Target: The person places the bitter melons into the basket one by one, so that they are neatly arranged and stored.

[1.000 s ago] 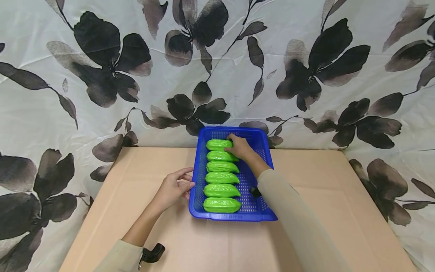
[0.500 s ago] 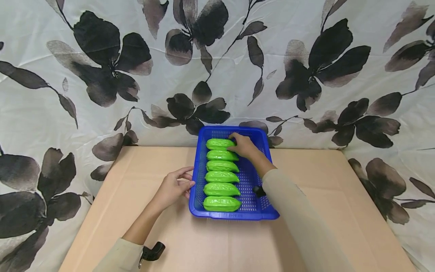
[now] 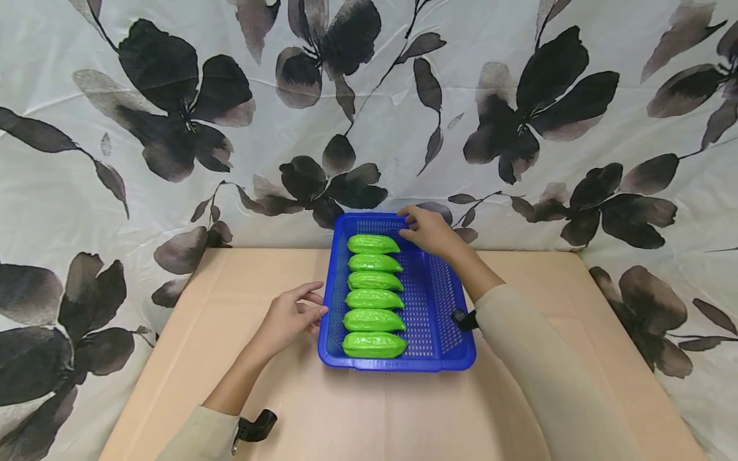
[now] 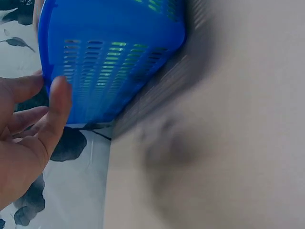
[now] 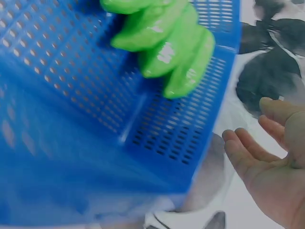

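In the head view a blue plastic basket (image 3: 423,288) with perforated walls holds a column of several glossy green, elongated, vegetable-like pieces (image 3: 375,299), each tapering to a tip on the right. My left hand (image 3: 288,323) is at the basket's left rim, its thumb and fingertips touching the side wall and rim, as the left wrist view also shows the hand (image 4: 28,129). My right hand (image 3: 432,232) hovers over the basket's far right part with loosely bent fingers and nothing in it. In the right wrist view the hand (image 5: 271,167) is apart from the green pieces (image 5: 167,52).
The basket stands on a tan tabletop (image 3: 254,384). Behind the table hangs a white cloth (image 3: 415,128) with dark flowers. A black wrist camera (image 3: 257,426) sits at the left sleeve, another (image 3: 464,319) at the right.
My right hand has let go of the farthest green piece and moved up and to the right, off the column. My left hand stays at the rim.
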Motion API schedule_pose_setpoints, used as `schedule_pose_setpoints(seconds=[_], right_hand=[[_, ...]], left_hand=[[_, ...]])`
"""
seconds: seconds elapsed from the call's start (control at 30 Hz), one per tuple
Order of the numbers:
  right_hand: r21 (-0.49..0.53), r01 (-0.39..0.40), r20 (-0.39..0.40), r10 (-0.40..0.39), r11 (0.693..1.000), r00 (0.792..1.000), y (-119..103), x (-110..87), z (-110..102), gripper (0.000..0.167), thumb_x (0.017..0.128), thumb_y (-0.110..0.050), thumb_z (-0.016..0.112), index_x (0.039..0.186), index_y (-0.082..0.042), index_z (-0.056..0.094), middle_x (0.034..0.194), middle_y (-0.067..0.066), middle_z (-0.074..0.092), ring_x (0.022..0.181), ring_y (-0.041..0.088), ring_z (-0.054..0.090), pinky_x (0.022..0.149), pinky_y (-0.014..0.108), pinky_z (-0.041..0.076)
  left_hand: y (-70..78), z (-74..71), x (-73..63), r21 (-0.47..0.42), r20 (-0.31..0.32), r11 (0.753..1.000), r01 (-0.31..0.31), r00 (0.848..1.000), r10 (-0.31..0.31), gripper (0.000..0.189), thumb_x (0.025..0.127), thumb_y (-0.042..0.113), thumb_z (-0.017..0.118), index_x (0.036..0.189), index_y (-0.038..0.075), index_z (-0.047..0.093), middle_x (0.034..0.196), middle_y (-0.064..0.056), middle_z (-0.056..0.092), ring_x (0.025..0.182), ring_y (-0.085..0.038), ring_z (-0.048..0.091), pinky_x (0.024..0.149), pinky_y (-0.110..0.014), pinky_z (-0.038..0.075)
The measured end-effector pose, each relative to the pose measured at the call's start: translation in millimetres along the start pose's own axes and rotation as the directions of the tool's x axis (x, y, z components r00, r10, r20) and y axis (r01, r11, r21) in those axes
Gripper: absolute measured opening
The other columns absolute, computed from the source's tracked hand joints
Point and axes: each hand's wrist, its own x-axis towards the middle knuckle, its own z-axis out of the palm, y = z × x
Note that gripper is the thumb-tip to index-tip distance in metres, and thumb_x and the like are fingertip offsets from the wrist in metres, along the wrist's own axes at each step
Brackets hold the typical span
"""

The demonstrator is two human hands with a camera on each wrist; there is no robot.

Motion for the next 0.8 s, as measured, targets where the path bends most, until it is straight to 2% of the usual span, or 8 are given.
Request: schedule_pose_setpoints(seconds=[0.1, 0.17, 0.3, 0.47, 0.53, 0.63, 0.7, 0.8], right_hand=[[-0.011, 0.042, -0.008, -0.042, 0.999, 0.999, -1, -14.0, -11, 0.045, 0.104, -0.019, 0.062, 0.145, -0.004, 0.054, 0.145, 0.022, 0.059, 0.131, 0.039, 0.059, 0.109, 0.053, 0.054], [-0.019, 0.060, -0.026, -0.060, 0.998, 0.998, -1, -23.4, -20, 0.044, 0.105, -0.019, 0.060, 0.145, -0.003, 0.054, 0.147, 0.021, 0.057, 0.134, 0.039, 0.057, 0.112, 0.054, 0.051], [-0.047, 0.068, -0.101, -0.072, 0.997, 0.992, 1, -43.4, -38, 0.043, 0.106, -0.020, 0.058, 0.145, -0.003, 0.054, 0.147, 0.019, 0.057, 0.136, 0.039, 0.054, 0.113, 0.058, 0.048], [-0.097, 0.052, -0.209, -0.072, 0.994, 0.975, 8, -68.5, -49, 0.044, 0.107, -0.021, 0.056, 0.147, -0.005, 0.053, 0.148, 0.019, 0.055, 0.118, 0.040, 0.063, 0.099, 0.059, 0.054], [-0.121, 0.038, -0.253, -0.068, 0.992, 0.965, 12, -78.2, -52, 0.043, 0.107, -0.021, 0.055, 0.147, -0.005, 0.053, 0.146, 0.019, 0.056, 0.114, 0.039, 0.064, 0.096, 0.059, 0.055], [-0.162, 0.032, -0.323, -0.084, 0.986, 0.943, 21, -93.7, -52, 0.042, 0.106, -0.018, 0.056, 0.145, -0.004, 0.054, 0.145, 0.020, 0.057, 0.124, 0.041, 0.060, 0.101, 0.062, 0.052], [-0.196, 0.030, -0.356, -0.100, 0.980, 0.929, 28, -104.6, -50, 0.042, 0.106, -0.017, 0.056, 0.144, -0.001, 0.054, 0.144, 0.022, 0.057, 0.132, 0.043, 0.054, 0.108, 0.064, 0.048], [-0.247, 0.027, -0.388, -0.124, 0.969, 0.913, 39, -119.5, -46, 0.042, 0.105, -0.015, 0.057, 0.143, 0.002, 0.054, 0.147, 0.025, 0.054, 0.139, 0.044, 0.048, 0.115, 0.064, 0.042]], left_hand=[[0.2, -5.6, -2.6, 0.074, -0.022, 0.997, -0.021, 1.000, 0.022, 0.052, 0.099, 0.010, 0.070, 0.147, 0.000, 0.053, 0.118, -0.020, 0.070, 0.079, -0.026, 0.075, 0.064, -0.036, 0.067], [1.6, -10.7, -2.1, 0.147, -0.042, 0.988, -0.055, 0.997, 0.061, 0.049, 0.101, 0.016, 0.068, 0.146, 0.002, 0.054, 0.120, -0.019, 0.070, 0.084, -0.028, 0.075, 0.065, -0.033, 0.067], [6.3, -25.3, -0.4, 0.331, -0.085, 0.936, -0.124, 0.983, 0.160, 0.051, 0.103, 0.029, 0.065, 0.146, 0.005, 0.055, 0.130, -0.018, 0.069, 0.098, -0.031, 0.074, 0.078, -0.041, 0.067], [16.3, -45.4, -1.5, 0.480, -0.105, 0.864, -0.153, 0.968, 0.230, 0.056, 0.105, 0.034, 0.060, 0.150, 0.003, 0.050, 0.146, -0.021, 0.057, 0.123, -0.040, 0.064, 0.096, -0.055, 0.061], [21.1, -51.0, -2.0, 0.544, -0.114, 0.823, -0.163, 0.957, 0.265, 0.057, 0.106, 0.032, 0.060, 0.152, 0.002, 0.047, 0.151, -0.022, 0.052, 0.133, -0.041, 0.057, 0.106, -0.058, 0.054], [24.6, -55.8, -1.2, 0.641, -0.121, 0.749, -0.165, 0.943, 0.311, 0.060, 0.105, 0.031, 0.060, 0.155, 0.001, 0.042, 0.155, -0.025, 0.046, 0.144, -0.044, 0.044, 0.119, -0.063, 0.039], [23.7, -57.1, 0.4, 0.702, -0.114, 0.693, -0.166, 0.934, 0.340, 0.063, 0.105, 0.032, 0.060, 0.155, -0.001, 0.041, 0.157, -0.027, 0.042, 0.147, -0.046, 0.039, 0.122, -0.064, 0.034], [18.7, -57.1, 3.1, 0.767, -0.101, 0.621, -0.162, 0.925, 0.365, 0.066, 0.104, 0.033, 0.060, 0.155, -0.003, 0.040, 0.159, -0.029, 0.037, 0.148, -0.047, 0.035, 0.123, -0.064, 0.031]])
